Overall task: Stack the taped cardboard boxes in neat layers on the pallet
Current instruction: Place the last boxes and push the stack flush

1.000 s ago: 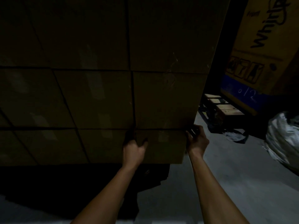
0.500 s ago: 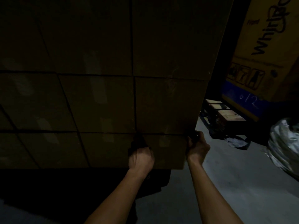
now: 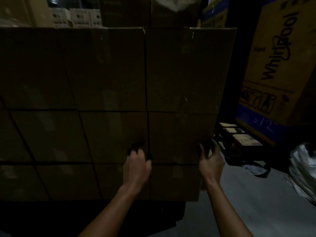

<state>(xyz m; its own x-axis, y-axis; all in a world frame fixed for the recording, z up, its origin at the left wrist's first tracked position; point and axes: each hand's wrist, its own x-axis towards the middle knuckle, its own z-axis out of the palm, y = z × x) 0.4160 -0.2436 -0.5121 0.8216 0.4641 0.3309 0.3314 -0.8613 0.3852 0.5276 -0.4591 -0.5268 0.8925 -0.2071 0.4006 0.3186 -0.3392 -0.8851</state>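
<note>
both hands grip one stacked box (image 3: 179, 137): left hand (image 3: 136, 165) fingers hooked into its seam, right hand (image 3: 211, 162) fingers curled round its corner.

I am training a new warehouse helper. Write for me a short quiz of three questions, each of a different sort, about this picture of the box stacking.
1. True or false: both hands are on the same box in the stack.
2. Multiple choice: where is that box? A) top row, left end; B) middle visible row, right end; C) on the floor.
3. Short answer: what brand name is printed on the tall carton at the right?

Key
1. True. The left hand has its fingers in the seam at the left edge of the corner box, and the right hand holds its right edge.
2. B.
3. Whirlpool, on the tall carton.
</note>
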